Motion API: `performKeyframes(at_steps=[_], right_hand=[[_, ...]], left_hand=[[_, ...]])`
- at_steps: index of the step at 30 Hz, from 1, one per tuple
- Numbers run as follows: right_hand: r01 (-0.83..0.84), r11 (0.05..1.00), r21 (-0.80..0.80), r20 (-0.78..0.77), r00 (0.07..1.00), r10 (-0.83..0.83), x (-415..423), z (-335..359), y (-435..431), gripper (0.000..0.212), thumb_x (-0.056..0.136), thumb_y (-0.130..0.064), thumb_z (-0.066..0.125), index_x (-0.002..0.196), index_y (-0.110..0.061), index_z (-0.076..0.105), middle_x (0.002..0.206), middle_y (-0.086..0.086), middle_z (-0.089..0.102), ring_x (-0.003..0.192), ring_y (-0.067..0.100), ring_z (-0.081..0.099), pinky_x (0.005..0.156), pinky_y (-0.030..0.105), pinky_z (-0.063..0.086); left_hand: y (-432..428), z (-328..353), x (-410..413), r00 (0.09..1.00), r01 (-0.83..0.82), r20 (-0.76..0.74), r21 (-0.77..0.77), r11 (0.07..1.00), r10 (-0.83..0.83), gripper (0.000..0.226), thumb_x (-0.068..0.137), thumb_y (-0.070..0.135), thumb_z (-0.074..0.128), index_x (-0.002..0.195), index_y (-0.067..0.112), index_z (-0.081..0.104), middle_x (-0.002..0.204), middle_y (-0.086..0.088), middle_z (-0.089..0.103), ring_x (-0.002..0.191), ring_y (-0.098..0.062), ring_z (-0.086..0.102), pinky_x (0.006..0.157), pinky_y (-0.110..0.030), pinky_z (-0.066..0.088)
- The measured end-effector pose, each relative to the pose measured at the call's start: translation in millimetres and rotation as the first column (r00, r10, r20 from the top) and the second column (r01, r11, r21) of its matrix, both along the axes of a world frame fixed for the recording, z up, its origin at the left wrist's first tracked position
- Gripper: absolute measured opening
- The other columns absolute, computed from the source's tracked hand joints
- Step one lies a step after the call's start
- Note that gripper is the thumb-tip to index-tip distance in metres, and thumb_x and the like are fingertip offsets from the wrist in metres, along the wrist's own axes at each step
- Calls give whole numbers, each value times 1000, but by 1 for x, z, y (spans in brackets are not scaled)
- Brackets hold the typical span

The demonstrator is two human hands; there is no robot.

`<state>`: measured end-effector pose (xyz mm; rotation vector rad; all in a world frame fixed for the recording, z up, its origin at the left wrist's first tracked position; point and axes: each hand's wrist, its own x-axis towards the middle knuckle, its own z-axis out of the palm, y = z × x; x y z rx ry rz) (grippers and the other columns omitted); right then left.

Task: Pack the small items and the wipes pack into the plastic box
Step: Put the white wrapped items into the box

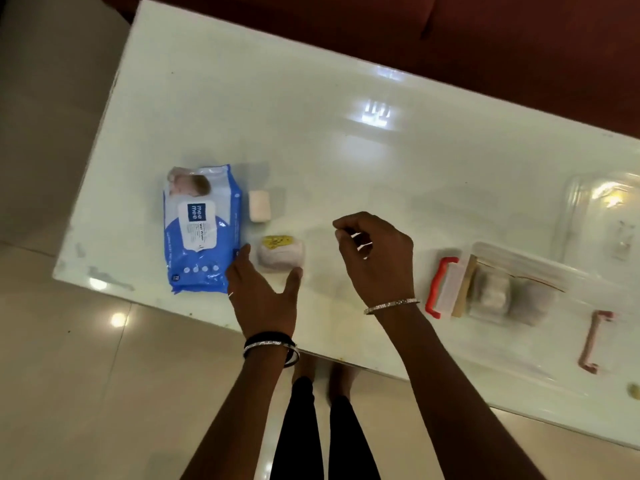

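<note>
A blue and white wipes pack lies flat at the left of the white table. A small white soap bar rests just right of it. Below that sits a small wrapped item with a yellow label. My left hand hovers open just in front of this wrapped item, thumb and fingers spread on either side without touching it. My right hand hangs over the table's middle, fingers loosely curled, holding nothing I can see. The clear plastic box with red handles stands at the right, several small items inside.
A clear lid lies behind the box at the far right edge. A small yellowish object sits near the table's front right. The table's front edge runs close to my legs; a dark red sofa stands behind the table.
</note>
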<state>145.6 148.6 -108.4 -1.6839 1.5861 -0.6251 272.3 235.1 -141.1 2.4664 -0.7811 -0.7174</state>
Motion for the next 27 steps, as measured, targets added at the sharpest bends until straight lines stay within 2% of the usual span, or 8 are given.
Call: performKeyframes(at_steps=[3,6,8,13,16,20,23,27], right_hand=[[-62,996,59,-10,998,62,21,-13,-4,10,87,-14,66,90,-18,75,88,-10,76,70,9,68,68,26,57],[-67,992,105,-18,997,69,23,-19,-7,10,88,-14,66,90,-18,75,87,-11,76,70,9,68,69,28,57],[-72,988,136,-40,996,78,33,-22,-11,11,89,-15,65,92,-20,74,87,-11,75,69,9,67,70,29,58],[-34,974,224,-117,991,62,59,-29,-26,16,90,-21,64,105,-21,70,91,-6,74,73,10,67,79,35,57],[-65,944,323,-154,981,121,84,-38,-34,27,90,-33,67,111,-17,67,99,-2,74,93,17,70,88,35,55],[-87,921,380,-151,976,154,123,-52,-40,53,85,-46,70,126,-14,57,114,6,70,107,23,66,91,35,51],[-49,940,336,-175,978,113,147,-62,-37,63,81,-45,75,128,-11,51,122,8,63,110,27,63,88,34,50],[-16,950,313,-196,977,81,158,-70,-34,50,83,-33,75,121,-10,53,118,8,63,106,27,63,81,30,46]], left_hand=[[-5,-11,11,998,60,-28,2,998,-60,97,71,50,77,148,14,30,146,-12,41,137,-27,34,107,-40,35],[-12,-17,7,989,142,-41,5,990,-141,81,69,51,78,137,23,44,138,-8,44,127,-25,42,98,-43,46],[-13,-20,12,987,159,-25,23,987,-158,66,66,49,80,120,22,54,127,-5,48,114,-25,50,89,-45,51],[3,-21,22,977,204,-71,52,978,-200,56,60,48,81,98,23,49,89,6,56,87,-22,57,74,-41,54],[17,-18,32,985,121,-124,2,993,-119,54,61,51,81,99,27,50,88,11,55,84,-16,58,69,-27,50],[27,-1,50,980,-64,-193,-77,995,48,52,64,64,72,103,40,48,90,22,57,82,6,58,62,-5,41],[29,11,65,966,-146,-231,-113,983,117,51,65,63,70,103,36,50,92,18,64,82,12,60,60,-1,44],[26,23,78,927,-238,-329,-137,962,183,53,60,63,70,100,34,50,81,19,71,80,7,66,63,-11,51]])
